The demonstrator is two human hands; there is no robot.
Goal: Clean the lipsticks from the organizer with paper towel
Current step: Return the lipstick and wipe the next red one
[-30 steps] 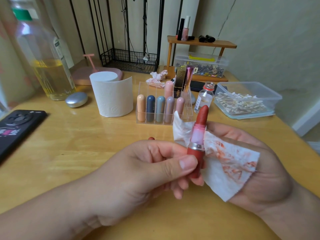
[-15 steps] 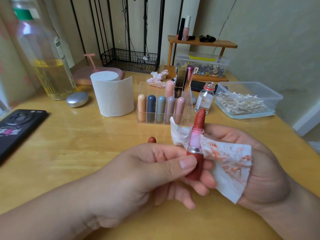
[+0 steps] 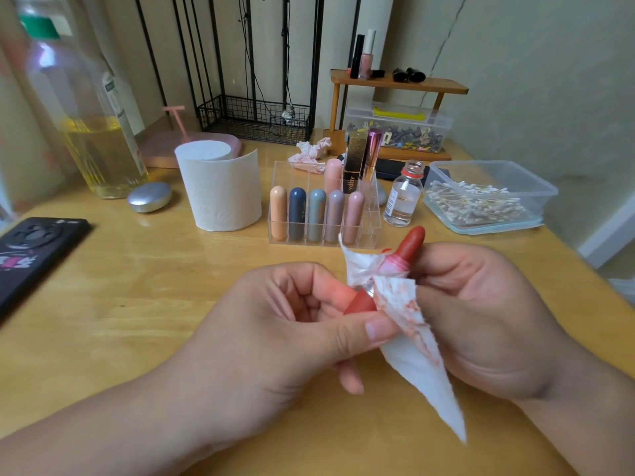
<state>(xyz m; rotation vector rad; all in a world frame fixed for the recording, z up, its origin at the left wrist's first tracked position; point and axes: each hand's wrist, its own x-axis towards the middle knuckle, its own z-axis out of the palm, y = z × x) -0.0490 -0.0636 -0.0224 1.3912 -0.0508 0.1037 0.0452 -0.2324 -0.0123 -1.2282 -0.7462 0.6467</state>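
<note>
Head: lipstick (image 3: pixel 402 259) tilted up-right.

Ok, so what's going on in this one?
A person is cleaning an uncapped red lipstick. The left hand grips its base, while the right hand pinches a red-stained paper towel around its pink middle. Behind them, the clear organizer holds more lipsticks, beside a paper towel roll.
</note>
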